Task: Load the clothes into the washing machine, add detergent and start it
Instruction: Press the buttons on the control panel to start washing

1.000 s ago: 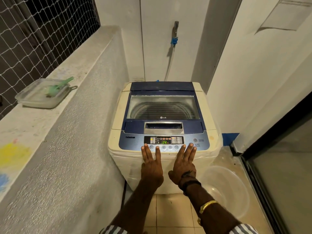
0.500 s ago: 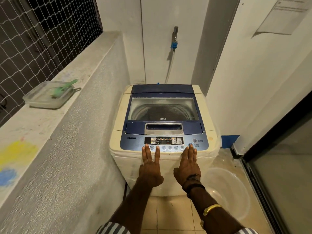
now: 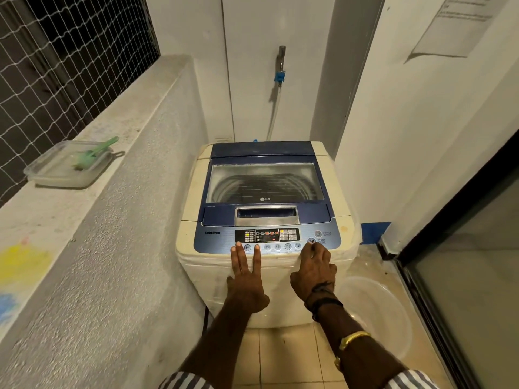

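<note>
A cream and blue top-load washing machine (image 3: 193, 242) stands in front of me with its glass lid (image 3: 264, 181) down. What is in the drum is hidden. The control panel (image 3: 219, 240) has lit indicators. My left hand (image 3: 245, 279) lies flat on the machine's front edge, its straight fingertips touching the lower row of buttons. My right hand (image 3: 314, 272) has its fingers curled, with one fingertip on the start/pause button (image 3: 311, 241). No detergent or loose clothes are in view.
A clear lidded container (image 3: 67, 167) with a green scoop sits on the concrete ledge at the left, below netting. A clear plastic basin (image 3: 376, 310) stands on the tiled floor right of the machine. A tap with hose (image 3: 280, 66) is on the back wall, and a glass sliding door (image 3: 463, 276) is on the right.
My right hand has gone from flat with straight fingers to curled, shifting right onto the start/pause button. The green digits on the display have given way to red lights. My left hand stays put.
</note>
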`<control>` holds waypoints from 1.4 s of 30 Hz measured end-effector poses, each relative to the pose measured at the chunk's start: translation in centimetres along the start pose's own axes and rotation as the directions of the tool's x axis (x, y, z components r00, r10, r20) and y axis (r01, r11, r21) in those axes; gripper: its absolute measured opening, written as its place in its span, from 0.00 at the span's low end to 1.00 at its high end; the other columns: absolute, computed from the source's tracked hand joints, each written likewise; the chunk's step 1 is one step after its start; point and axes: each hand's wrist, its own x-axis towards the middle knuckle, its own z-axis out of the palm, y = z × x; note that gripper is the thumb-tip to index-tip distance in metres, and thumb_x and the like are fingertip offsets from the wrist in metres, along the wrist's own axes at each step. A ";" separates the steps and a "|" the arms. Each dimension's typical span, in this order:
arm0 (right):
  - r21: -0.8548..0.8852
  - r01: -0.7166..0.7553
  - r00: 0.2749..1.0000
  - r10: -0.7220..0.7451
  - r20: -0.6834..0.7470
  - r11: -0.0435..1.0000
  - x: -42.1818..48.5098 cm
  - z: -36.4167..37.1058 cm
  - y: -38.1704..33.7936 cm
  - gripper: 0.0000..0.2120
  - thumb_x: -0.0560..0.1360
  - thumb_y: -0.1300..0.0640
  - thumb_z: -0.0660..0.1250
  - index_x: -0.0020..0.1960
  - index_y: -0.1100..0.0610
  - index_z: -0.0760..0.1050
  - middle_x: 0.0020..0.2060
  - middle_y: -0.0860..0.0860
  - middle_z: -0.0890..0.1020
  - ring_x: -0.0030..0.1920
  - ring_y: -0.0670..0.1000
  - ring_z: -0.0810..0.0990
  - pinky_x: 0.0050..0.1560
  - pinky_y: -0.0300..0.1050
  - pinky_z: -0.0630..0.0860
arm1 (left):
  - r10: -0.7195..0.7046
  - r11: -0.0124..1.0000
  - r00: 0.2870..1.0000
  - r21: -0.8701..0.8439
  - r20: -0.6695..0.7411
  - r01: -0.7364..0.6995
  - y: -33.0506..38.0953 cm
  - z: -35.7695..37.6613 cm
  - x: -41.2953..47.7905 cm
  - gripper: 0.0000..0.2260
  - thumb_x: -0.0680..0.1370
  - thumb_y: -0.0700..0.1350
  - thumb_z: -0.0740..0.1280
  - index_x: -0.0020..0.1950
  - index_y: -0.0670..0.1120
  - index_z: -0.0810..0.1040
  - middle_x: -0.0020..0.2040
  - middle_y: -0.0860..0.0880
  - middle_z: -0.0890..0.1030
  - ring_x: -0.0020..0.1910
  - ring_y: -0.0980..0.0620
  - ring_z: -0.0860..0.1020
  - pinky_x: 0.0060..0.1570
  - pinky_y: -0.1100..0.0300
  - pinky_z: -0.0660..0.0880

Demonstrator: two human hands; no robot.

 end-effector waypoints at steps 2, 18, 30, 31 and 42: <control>0.004 -0.002 1.000 0.002 0.000 1.000 0.1 0.1 0.1 0.40 0.70 0.50 0.68 0.77 0.57 0.57 0.72 0.56 0.64 0.71 0.58 0.63 0.62 0.58 0.72 | -0.021 1.000 0.999 0.003 0.025 0.021 0.3 -0.2 0.1 0.58 0.71 0.58 0.74 0.78 0.54 0.28 0.76 0.41 0.23 0.76 0.36 0.29 0.72 0.34 0.60; 0.003 -0.079 0.996 0.079 -0.047 0.997 0.5 1.3 -0.7 0.34 0.68 0.59 0.70 0.73 0.60 0.65 0.68 0.58 0.71 0.65 0.61 0.69 0.53 0.59 0.76 | -0.024 1.000 1.000 0.001 -0.009 0.024 0.2 0.4 0.0 0.57 0.71 0.60 0.73 0.78 0.55 0.28 0.76 0.41 0.24 0.77 0.37 0.30 0.73 0.34 0.57; 0.031 0.028 0.999 -0.027 -0.025 0.999 0.2 -0.2 0.3 0.37 0.72 0.53 0.67 0.77 0.57 0.57 0.72 0.56 0.65 0.71 0.58 0.64 0.68 0.56 0.68 | 0.005 0.999 1.000 -0.042 -0.005 -0.005 -0.5 0.0 -0.4 0.54 0.72 0.56 0.71 0.78 0.56 0.28 0.75 0.44 0.23 0.77 0.39 0.29 0.72 0.32 0.55; 0.015 0.031 0.999 -0.031 -0.022 0.999 0.3 -0.3 0.2 0.36 0.72 0.53 0.67 0.76 0.57 0.57 0.73 0.56 0.65 0.71 0.58 0.64 0.68 0.56 0.68 | 0.003 0.999 1.000 -0.049 -0.012 -0.004 -0.5 0.0 -0.5 0.53 0.73 0.55 0.70 0.78 0.55 0.29 0.76 0.44 0.24 0.77 0.40 0.29 0.73 0.32 0.53; -0.055 0.111 0.980 -0.100 0.171 0.992 1.1 -0.4 -0.2 0.43 0.76 0.54 0.64 0.80 0.61 0.40 0.80 0.58 0.42 0.80 0.60 0.42 0.79 0.58 0.50 | -0.003 0.998 0.993 -0.069 -0.118 -0.005 -1.5 0.1 -0.6 0.45 0.75 0.51 0.62 0.80 0.45 0.33 0.80 0.45 0.31 0.79 0.44 0.33 0.75 0.34 0.41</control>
